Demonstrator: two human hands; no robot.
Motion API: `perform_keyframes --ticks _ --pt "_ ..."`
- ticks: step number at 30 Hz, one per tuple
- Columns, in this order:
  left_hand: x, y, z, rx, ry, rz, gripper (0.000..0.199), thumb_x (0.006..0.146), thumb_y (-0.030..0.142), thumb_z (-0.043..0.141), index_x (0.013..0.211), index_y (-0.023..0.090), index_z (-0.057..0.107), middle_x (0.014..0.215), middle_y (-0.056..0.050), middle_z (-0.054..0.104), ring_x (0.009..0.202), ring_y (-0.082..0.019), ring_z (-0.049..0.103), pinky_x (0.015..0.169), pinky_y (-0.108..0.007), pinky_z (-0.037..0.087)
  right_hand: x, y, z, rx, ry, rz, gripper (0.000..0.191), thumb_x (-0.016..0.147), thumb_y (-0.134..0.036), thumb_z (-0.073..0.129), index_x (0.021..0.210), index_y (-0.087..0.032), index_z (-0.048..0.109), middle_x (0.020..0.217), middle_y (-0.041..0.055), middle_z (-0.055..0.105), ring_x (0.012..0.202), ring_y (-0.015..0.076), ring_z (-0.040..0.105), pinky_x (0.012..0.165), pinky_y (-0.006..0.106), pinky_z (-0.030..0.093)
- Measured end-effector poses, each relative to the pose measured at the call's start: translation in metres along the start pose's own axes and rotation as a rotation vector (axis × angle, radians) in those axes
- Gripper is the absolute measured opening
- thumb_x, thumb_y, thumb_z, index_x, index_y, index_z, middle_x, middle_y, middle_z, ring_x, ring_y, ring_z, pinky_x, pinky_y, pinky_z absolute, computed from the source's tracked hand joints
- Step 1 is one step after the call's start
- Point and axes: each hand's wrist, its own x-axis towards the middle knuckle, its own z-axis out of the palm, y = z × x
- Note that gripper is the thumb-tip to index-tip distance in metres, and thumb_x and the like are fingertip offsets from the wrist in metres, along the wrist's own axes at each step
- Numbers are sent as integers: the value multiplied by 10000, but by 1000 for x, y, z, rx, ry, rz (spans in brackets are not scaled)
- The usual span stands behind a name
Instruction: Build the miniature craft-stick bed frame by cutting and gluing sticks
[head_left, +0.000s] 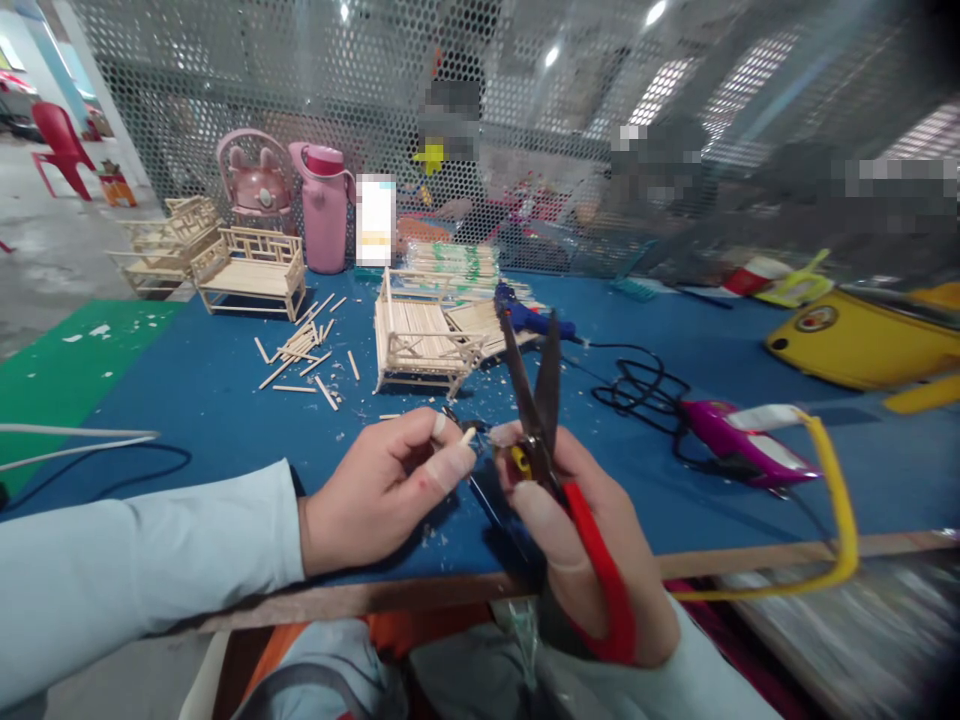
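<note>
- Grip of left hand [397,478] pinches a pale wooden stick [469,436], mostly hidden
- Right hand [632,550] holds red-handled metal scissors [534,440], blades apart
- Rounded yellow object [874,345]: cut off, badge [816,319] unreadable

At the desk's [225,400] rear, L of ctr, we have a pink bottle [325,220], upright, w/ a rabbit-eared pink container [259,188] on its L & a lit phone [376,222] just to its R. Behind these we note a perforated screen [195,90]. At far R we see a yellow bag [862,340] w/ a round badge. In the L bkgd we find a red chair [61,145] nr a sm. potted plant [112,180].
</note>
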Motion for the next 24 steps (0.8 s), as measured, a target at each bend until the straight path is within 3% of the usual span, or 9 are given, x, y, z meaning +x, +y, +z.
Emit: perform_keyframes --ticks 4,8,11,14,24 --pt "0 -2 0 14 13 16 233 905 286 489 706 167 473 670 29 475 628 -90 414 611 -207 356 4 -4 -5 -82 -55 6 223 810 -392 564 959 -225 563 630 -34 549 524 114 503 520 220 451" --pt "0 -3 0 38 25 24 219 903 281 487 719 164 486 675 26 486 632 -91 421 621 -210 367 5 0 -13 -195 -182 -92 338 745 -449 633 985 -219 574 775 2 638 651 148 585 607 237 483" --pt "0 -3 0 62 14 25 206 902 270 475 729 160 497 681 20 489 640 -96 430 631 -214 382 3 4 -18 -176 -272 -90 388 765 -520 605 1015 -224 571 865 20 643 737 167 593 672 251 478" --pt "1 -2 -1 51 -11 36 196 902 244 461 732 155 503 684 19 487 648 -94 434 639 -209 387 2 6 -20 -149 -352 -72 432 774 -582 564 1019 -225 571 831 13 623 705 165 567 650 254 458" --pt "0 1 -1 -101 -106 -96 218 892 275 478 720 144 507 669 11 486 632 -97 437 601 -212 395 7 7 -29 -41 -451 -84 669 736 -761 458 1121 -228 579 903 39 623 810 205 580 724 280 479"
